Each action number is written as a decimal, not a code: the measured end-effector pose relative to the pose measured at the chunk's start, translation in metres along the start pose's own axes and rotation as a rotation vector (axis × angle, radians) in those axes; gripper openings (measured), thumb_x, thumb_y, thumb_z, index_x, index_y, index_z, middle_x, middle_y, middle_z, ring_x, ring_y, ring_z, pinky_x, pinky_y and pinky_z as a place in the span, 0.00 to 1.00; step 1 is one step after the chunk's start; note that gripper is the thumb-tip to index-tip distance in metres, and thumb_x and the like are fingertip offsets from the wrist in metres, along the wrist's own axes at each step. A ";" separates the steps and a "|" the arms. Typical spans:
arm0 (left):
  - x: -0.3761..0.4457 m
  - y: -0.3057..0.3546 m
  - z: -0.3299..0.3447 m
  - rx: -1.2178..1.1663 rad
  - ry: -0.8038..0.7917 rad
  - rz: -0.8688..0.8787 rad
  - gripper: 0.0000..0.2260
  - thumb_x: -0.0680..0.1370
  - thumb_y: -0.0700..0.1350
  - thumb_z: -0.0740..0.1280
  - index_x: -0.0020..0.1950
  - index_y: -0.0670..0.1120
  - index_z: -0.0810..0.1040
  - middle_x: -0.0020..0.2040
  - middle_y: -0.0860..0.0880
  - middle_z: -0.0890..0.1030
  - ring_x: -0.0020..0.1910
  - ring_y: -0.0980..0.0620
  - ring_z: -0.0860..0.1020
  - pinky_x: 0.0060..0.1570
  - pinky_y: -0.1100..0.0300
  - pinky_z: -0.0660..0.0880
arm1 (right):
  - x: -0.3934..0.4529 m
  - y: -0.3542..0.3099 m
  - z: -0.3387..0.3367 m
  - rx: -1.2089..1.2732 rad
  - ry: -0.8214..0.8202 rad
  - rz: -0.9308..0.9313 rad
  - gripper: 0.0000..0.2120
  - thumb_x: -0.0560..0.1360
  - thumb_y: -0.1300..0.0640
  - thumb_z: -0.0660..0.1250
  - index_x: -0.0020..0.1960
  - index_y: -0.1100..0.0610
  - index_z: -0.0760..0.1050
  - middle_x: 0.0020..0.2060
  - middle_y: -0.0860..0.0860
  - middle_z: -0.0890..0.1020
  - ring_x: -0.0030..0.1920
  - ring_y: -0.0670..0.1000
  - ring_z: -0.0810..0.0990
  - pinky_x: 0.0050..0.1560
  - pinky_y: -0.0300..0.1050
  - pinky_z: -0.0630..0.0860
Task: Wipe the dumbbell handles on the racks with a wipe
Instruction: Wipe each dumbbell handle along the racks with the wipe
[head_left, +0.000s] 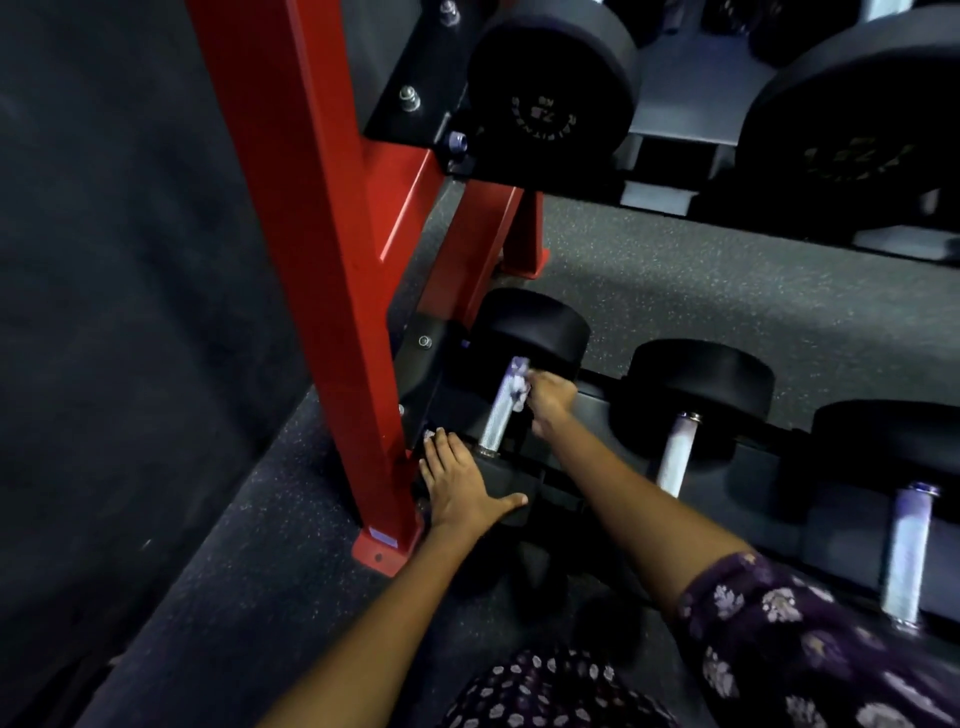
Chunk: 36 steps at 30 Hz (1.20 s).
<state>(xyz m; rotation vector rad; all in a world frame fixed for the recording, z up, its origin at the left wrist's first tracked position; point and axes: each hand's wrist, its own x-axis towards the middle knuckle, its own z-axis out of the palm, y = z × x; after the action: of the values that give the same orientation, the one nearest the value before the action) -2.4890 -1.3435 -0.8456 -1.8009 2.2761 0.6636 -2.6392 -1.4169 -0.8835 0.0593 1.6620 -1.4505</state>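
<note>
On the bottom shelf of the rack, the leftmost black dumbbell (535, 325) lies with its silver handle (496, 421) pointing toward me. My right hand (548, 400) grips a crumpled white wipe (519, 387) and presses it against the far end of that handle. My left hand (460, 480) rests flat, fingers straight, on the near head of the same dumbbell. Two more dumbbell handles (678, 454) (906, 556) lie further right on the same shelf.
The red rack upright (332, 249) stands just left of my left hand, its foot plate (382, 551) bolted to the speckled rubber floor. An upper shelf holds larger black dumbbells (553, 78) (857, 109). A dark wall closes the left side.
</note>
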 end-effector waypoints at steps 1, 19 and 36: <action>0.001 0.000 0.000 0.002 0.003 0.003 0.59 0.65 0.68 0.72 0.77 0.36 0.43 0.79 0.40 0.45 0.78 0.42 0.41 0.75 0.48 0.42 | 0.002 0.001 0.005 0.027 0.058 0.003 0.16 0.69 0.63 0.72 0.26 0.57 0.71 0.26 0.54 0.73 0.26 0.49 0.72 0.26 0.42 0.71; 0.005 -0.002 0.001 0.008 0.017 0.017 0.59 0.65 0.69 0.71 0.77 0.37 0.44 0.78 0.41 0.46 0.78 0.42 0.42 0.75 0.47 0.42 | -0.044 0.016 0.011 -0.317 0.180 -0.507 0.02 0.76 0.67 0.61 0.48 0.65 0.70 0.36 0.56 0.76 0.36 0.53 0.73 0.36 0.41 0.65; 0.008 -0.004 0.003 -0.007 0.040 0.018 0.58 0.64 0.69 0.72 0.77 0.37 0.45 0.78 0.41 0.47 0.78 0.42 0.42 0.75 0.48 0.42 | -0.012 0.003 -0.014 -1.634 -0.318 -1.001 0.30 0.80 0.43 0.47 0.74 0.64 0.55 0.75 0.58 0.56 0.76 0.53 0.50 0.74 0.46 0.44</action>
<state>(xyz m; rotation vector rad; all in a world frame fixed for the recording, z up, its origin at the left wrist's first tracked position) -2.4880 -1.3502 -0.8527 -1.8152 2.3207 0.6441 -2.6390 -1.3986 -0.8796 -1.9512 2.1607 -0.1738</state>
